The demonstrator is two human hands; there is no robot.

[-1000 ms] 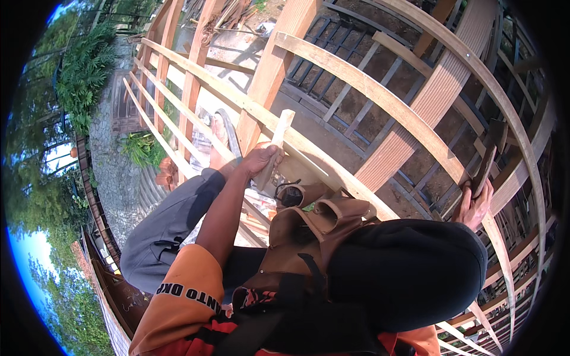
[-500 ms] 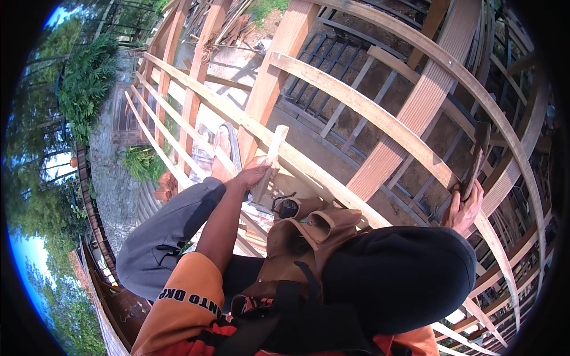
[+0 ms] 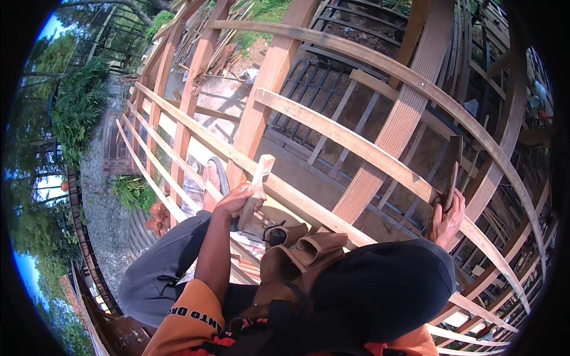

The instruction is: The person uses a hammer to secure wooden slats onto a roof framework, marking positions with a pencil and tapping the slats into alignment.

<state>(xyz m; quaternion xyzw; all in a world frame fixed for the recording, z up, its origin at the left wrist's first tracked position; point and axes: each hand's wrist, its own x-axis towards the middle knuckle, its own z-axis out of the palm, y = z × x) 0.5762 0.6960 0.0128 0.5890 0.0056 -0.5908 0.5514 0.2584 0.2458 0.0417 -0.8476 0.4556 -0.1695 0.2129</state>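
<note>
My left hand (image 3: 240, 200) is closed round a short, pale wooden stick (image 3: 262, 168), which stands up from the fist beside a long batten (image 3: 219, 145). My right hand (image 3: 447, 221) is at the right, where a curved batten (image 3: 350, 141) crosses the frame. Its fingers grip a dark, flat, blade-like piece (image 3: 454, 169), which rises above the batten; its exact kind is not clear. Below the left hand, a brown leather tool pouch (image 3: 288, 261) hangs between my bent knees.
Thick sloping rafters (image 3: 383, 151) carry several thin battens with wide gaps between them. Through the gaps show the ground far below and a dark metal grille (image 3: 312, 89). My foot (image 3: 212, 178) rests at the left. Green plants (image 3: 80, 113) and a stone wall (image 3: 107, 196) lie beyond.
The whole view has shifted, with the frame and both hands sitting further left. The dark piece in my right hand stands more upright. My left hand still holds the stick.
</note>
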